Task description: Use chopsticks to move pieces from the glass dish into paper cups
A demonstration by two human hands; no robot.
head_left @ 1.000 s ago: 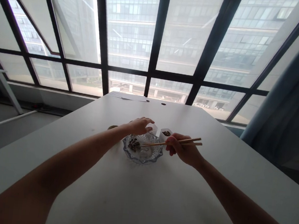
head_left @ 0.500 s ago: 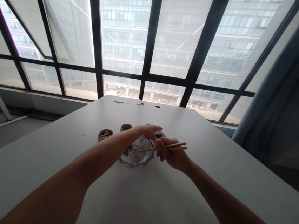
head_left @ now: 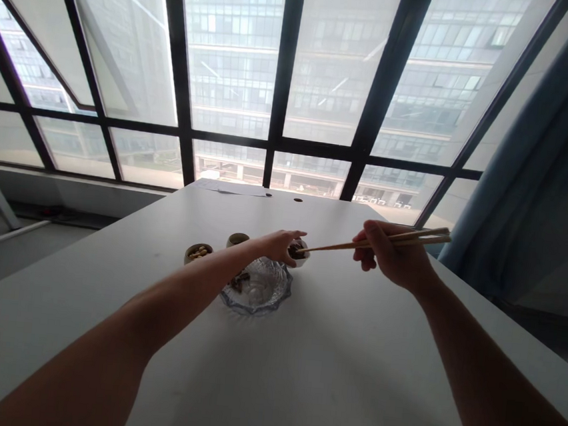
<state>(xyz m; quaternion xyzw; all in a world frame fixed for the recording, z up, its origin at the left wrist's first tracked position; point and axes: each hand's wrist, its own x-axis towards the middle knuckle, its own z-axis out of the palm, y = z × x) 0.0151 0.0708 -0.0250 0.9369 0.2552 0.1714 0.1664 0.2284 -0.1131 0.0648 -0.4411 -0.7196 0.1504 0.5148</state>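
Note:
My left hand reaches over the glass plate and grips the left side of a small white bowl of dark pieces. Wooden chopsticks are held in my right hand, on the right; their tips are in that bowl. Below my left forearm, the clear scalloped glass plate carries some dark pieces on its left part, partly hidden by the forearm.
A small bowl of pale nuts and another small bowl stand left of the plate. Papers lie at the far end of the white table. Windows rise behind; a blue curtain hangs at the right.
My right hand has moved right and up from the plate, bringing the chopstick tips to the bowl of dark pieces. My left hand is now around that bowl's side.

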